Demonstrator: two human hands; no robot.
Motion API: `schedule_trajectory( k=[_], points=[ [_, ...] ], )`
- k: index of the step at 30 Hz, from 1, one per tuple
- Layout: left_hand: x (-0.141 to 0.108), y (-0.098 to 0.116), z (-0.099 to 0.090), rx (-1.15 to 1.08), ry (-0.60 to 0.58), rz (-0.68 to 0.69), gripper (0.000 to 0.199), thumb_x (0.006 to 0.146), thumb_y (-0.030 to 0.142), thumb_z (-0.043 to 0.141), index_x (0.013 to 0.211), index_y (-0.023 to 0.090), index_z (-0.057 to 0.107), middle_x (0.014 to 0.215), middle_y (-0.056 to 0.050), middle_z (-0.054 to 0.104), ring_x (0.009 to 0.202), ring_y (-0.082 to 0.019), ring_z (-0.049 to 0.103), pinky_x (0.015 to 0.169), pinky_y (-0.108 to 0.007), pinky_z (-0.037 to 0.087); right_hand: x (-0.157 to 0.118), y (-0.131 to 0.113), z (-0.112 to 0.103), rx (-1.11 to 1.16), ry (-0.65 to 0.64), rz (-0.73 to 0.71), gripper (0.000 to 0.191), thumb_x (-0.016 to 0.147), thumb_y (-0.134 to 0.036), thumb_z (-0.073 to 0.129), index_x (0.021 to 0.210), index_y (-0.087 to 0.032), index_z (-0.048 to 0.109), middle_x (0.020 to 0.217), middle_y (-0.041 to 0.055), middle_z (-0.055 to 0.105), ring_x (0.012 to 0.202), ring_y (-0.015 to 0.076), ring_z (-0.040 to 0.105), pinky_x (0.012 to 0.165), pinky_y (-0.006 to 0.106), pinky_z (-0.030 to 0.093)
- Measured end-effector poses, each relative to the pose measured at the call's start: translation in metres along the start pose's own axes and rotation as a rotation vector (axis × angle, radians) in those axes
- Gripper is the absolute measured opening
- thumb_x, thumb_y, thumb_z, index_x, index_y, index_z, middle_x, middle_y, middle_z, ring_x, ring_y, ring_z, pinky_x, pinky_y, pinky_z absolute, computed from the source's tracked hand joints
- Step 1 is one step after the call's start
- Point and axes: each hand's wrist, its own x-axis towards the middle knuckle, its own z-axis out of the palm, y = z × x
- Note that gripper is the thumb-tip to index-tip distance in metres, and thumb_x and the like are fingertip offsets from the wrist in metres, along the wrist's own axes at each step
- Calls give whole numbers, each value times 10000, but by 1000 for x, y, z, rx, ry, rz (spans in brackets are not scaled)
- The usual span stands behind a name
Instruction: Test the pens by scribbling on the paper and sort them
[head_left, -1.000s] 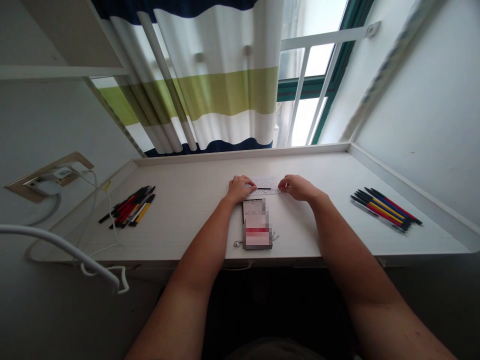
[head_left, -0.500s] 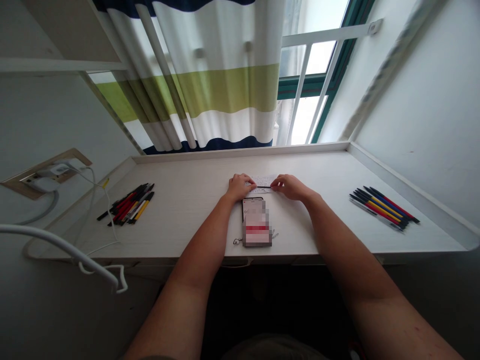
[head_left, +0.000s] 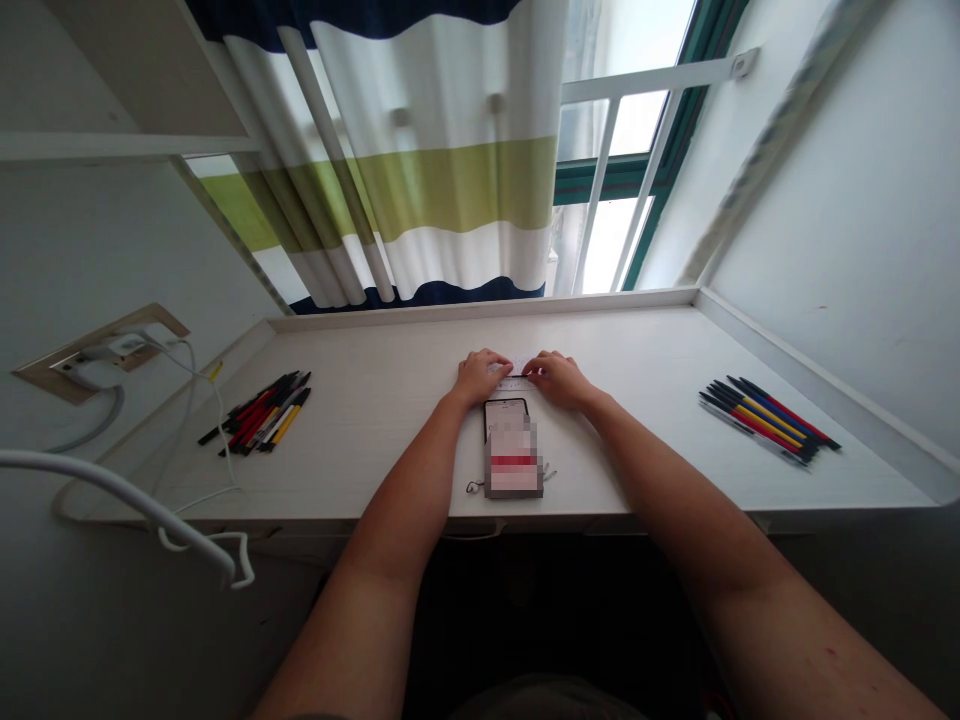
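A small white paper slip with printed marks [head_left: 516,367] lies on the desk just beyond a phone, and much of it is hidden under my fingers. My left hand [head_left: 478,378] presses and pinches its left end. My right hand [head_left: 559,380] has its fingertips on the right part, close to my left fingers. A thin dark line on the slip shows only faintly between them. The phone [head_left: 513,450], with a blurred screen, lies face up just below my hands, touching neither. A small cord or charm [head_left: 474,487] lies beside its lower corner.
A loose bunch of black, red and yellow pens [head_left: 259,415] lies at the left of the white desk [head_left: 375,350]. A neater row of coloured pens [head_left: 772,422] lies at the right. A wall socket panel [head_left: 97,355] with white cables [head_left: 127,490] sits at the left.
My right hand has slid left along the paper slip, closing the gap to my left hand. My left hand has barely moved.
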Motion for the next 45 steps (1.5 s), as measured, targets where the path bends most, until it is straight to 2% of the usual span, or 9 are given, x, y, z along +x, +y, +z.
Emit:
schedule_trajectory(
  k=[4, 8, 13, 18, 22, 27, 34, 40, 45],
  points=[
    [2, -5, -5, 21, 126, -85, 321, 1000, 282, 504, 1200, 225, 749, 1281, -103, 703, 1194, -279, 603, 1072, -457, 445, 0, 3, 3, 29, 39, 21, 237, 977, -196, 552, 1067, -232, 769, 1099, 104, 709, 1073, 271, 605, 970, 438, 416],
    [1, -7, -11, 173, 51, -181, 261, 953, 325, 595, 1102, 228, 785, 1260, -108, 709, 1245, -324, 560, 1095, -477, 406, 1, 7, 1, 74, 58, 43, 249, 973, -169, 539, 1076, -212, 762, 1115, 113, 703, 1067, 265, 608, 974, 420, 439],
    [-2, -4, -16, 239, -10, -140, 226, 955, 330, 616, 1079, 252, 788, 1249, -86, 721, 1246, -311, 539, 1078, -461, 401, 1, 11, -1, 128, 66, 51, 239, 968, -157, 544, 1068, -199, 757, 1091, 114, 697, 1042, 254, 606, 955, 390, 460],
    [-3, -2, -18, 176, -24, -38, 218, 963, 287, 612, 1122, 262, 760, 1221, -60, 737, 1245, -277, 541, 1113, -447, 380, 2, 12, -1, 153, 79, 61, 226, 977, -166, 547, 1056, -203, 754, 1100, 112, 687, 1072, 252, 589, 958, 381, 458],
    [-2, -6, -15, 156, -49, -44, 209, 959, 273, 608, 1115, 245, 744, 1186, -60, 743, 1182, -261, 581, 1089, -441, 398, 2, 17, -1, 150, 94, 66, 220, 977, -169, 549, 1037, -205, 757, 1098, 113, 683, 1081, 252, 581, 978, 392, 453],
    [-1, -13, -13, 103, -14, -40, 171, 937, 265, 619, 1047, 236, 746, 1128, -81, 756, 1120, -287, 608, 1052, -481, 421, 2, 22, -3, 160, 94, 62, 226, 983, -182, 532, 1044, -200, 749, 1092, 117, 675, 1080, 256, 581, 970, 394, 469],
    [1, -18, -10, 34, 25, -18, 132, 909, 257, 656, 992, 254, 759, 1095, -75, 762, 1101, -289, 615, 1060, -480, 417, 4, 23, 0, 150, 110, 62, 225, 973, -175, 529, 1031, -201, 744, 1065, 111, 676, 1059, 253, 578, 954, 386, 468],
    [0, -11, -10, 94, -15, 6, 158, 915, 259, 657, 1018, 256, 776, 1120, -87, 762, 1121, -309, 612, 1046, -501, 421, 4, 18, 0, 129, 110, 54, 227, 961, -169, 536, 1018, -206, 752, 1070, 108, 685, 1077, 260, 586, 968, 392, 460],
    [-3, 3, -11, 65, -49, 116, 176, 934, 248, 628, 1028, 246, 777, 1116, -73, 754, 1104, -281, 638, 1047, -457, 457, 4, 10, -2, 156, 114, -67, 224, 967, -167, 547, 1038, -211, 756, 1125, 94, 714, 995, 230, 652, 893, 353, 493]
  ],
)
